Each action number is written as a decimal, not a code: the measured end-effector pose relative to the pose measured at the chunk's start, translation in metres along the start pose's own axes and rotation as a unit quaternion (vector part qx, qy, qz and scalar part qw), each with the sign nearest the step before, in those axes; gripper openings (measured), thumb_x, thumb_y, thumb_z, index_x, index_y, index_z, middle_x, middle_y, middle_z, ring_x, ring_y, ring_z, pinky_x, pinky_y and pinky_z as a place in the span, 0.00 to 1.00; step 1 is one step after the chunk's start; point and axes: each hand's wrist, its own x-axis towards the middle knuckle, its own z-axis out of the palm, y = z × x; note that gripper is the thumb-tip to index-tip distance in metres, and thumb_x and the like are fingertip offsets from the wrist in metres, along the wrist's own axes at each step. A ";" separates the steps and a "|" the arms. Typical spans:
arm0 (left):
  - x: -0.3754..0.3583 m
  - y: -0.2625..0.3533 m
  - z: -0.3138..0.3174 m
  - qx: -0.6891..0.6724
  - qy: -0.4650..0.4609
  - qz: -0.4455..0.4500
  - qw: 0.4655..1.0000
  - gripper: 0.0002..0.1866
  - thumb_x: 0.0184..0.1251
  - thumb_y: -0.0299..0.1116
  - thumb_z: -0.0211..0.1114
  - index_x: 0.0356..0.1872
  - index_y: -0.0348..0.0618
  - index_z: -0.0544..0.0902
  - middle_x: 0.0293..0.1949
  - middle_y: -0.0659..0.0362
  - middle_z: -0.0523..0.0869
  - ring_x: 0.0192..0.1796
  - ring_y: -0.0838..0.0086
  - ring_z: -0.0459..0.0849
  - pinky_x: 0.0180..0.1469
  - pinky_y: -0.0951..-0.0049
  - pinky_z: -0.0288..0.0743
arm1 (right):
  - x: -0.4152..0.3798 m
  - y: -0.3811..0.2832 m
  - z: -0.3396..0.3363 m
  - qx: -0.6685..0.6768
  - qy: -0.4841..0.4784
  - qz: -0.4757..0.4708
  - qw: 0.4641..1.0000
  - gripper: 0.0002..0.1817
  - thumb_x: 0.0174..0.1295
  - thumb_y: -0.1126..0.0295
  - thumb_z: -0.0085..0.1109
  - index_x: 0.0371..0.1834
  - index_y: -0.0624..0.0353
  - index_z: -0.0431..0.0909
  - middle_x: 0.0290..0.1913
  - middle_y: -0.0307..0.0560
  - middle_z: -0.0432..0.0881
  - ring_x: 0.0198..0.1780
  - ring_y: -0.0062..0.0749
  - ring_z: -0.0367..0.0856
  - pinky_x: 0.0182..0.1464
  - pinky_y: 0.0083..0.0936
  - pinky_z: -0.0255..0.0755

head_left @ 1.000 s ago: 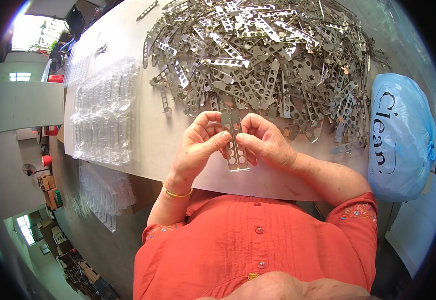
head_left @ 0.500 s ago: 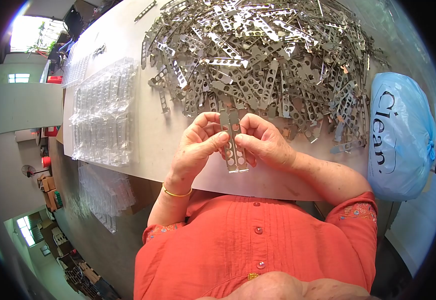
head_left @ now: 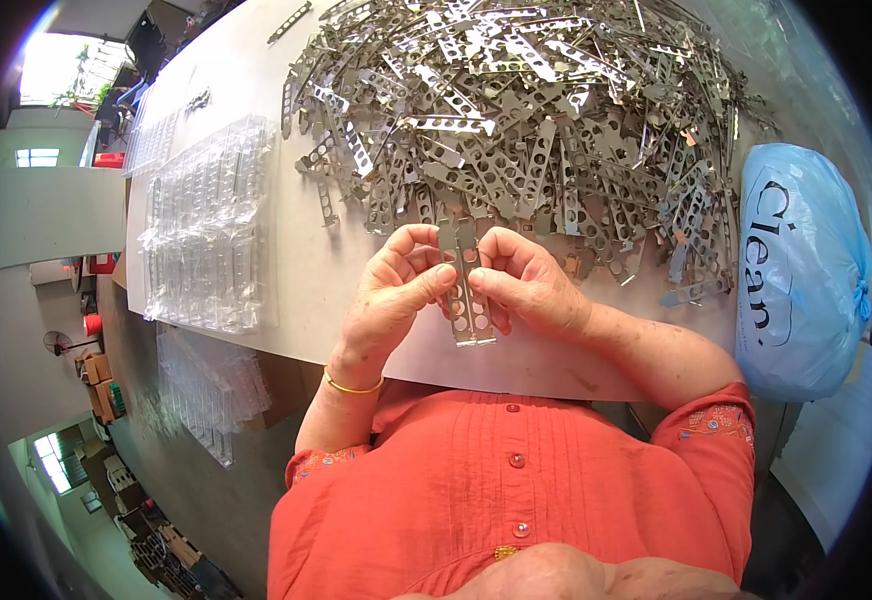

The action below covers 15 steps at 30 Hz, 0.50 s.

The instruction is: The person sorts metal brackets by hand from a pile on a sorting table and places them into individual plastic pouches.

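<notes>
Two flat metal strips with round holes [head_left: 463, 315] stand side by side between my hands, their long edges close together. My left hand [head_left: 403, 285] pinches the left strip between thumb and fingers. On the other side, my right hand [head_left: 526, 285] grips the right strip the same way, its thumb on the strip's face. Parts of the strips are covered by my fingers. Just beyond my hands lies a large heap of similar perforated metal strips [head_left: 526, 130] on the white table [head_left: 316, 290].
Stacked clear plastic trays [head_left: 206, 225] lie on the table's left side, with more clear trays [head_left: 211, 385] lower down beside the table edge. A blue plastic bag with black lettering [head_left: 801, 270] sits at the right. One loose strip [head_left: 290, 21] lies at the far left of the heap.
</notes>
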 end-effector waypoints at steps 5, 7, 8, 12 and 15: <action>0.000 -0.001 0.000 -0.002 -0.001 0.001 1.000 0.20 0.73 0.24 0.65 0.62 0.38 0.73 0.46 0.53 0.87 0.43 0.74 0.86 0.40 0.73 0.81 | 0.000 0.000 0.000 -0.002 -0.001 0.001 1.000 0.08 0.73 0.69 0.57 0.39 0.55 0.67 0.30 0.37 0.77 0.22 0.18 0.77 0.21 0.18 0.71; 0.001 -0.002 -0.001 -0.003 0.000 0.000 1.000 0.19 0.73 0.24 0.65 0.62 0.38 0.72 0.47 0.53 0.87 0.43 0.74 0.86 0.40 0.73 0.82 | 0.000 -0.001 0.000 -0.002 0.003 0.002 1.000 0.08 0.73 0.69 0.57 0.39 0.55 0.67 0.30 0.37 0.77 0.22 0.18 0.77 0.21 0.18 0.71; 0.001 -0.003 -0.003 -0.006 -0.005 0.004 1.000 0.19 0.73 0.24 0.65 0.62 0.38 0.72 0.47 0.53 0.87 0.43 0.74 0.86 0.39 0.73 0.82 | 0.000 -0.001 0.001 -0.002 0.005 0.003 1.000 0.08 0.73 0.69 0.57 0.39 0.55 0.67 0.30 0.37 0.77 0.22 0.18 0.77 0.21 0.18 0.72; 0.001 -0.001 0.002 0.001 0.007 0.004 1.000 0.20 0.71 0.29 0.70 0.59 0.38 0.73 0.42 0.56 0.86 0.39 0.76 0.85 0.38 0.74 0.80 | 0.000 0.000 0.000 0.006 -0.002 0.001 1.000 0.09 0.73 0.69 0.57 0.39 0.56 0.67 0.30 0.38 0.77 0.22 0.19 0.78 0.21 0.18 0.72; 0.001 -0.001 0.003 0.001 0.012 0.004 1.000 0.20 0.71 0.29 0.70 0.59 0.38 0.73 0.42 0.56 0.86 0.38 0.76 0.85 0.39 0.74 0.80 | 0.000 -0.002 0.000 0.001 -0.002 0.001 1.000 0.09 0.73 0.69 0.57 0.39 0.56 0.67 0.31 0.38 0.78 0.23 0.19 0.78 0.21 0.19 0.72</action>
